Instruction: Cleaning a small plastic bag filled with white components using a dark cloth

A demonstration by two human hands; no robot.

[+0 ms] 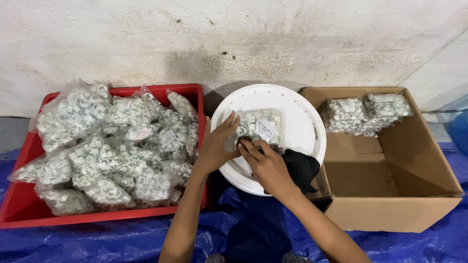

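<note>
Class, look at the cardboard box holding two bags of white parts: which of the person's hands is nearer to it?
Right. The right hand rests on the bag on the white lid, just beside the cardboard box; the left hand lies farther away, toward the red crate.

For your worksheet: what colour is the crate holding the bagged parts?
Red crate, clearest in the head view.

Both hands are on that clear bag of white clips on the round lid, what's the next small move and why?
Probably lift the bag right into the cardboard box. Left hand and right hand already hold it on the white lid, two similar bags lie in the box, and the red crate is still heaped.
</note>
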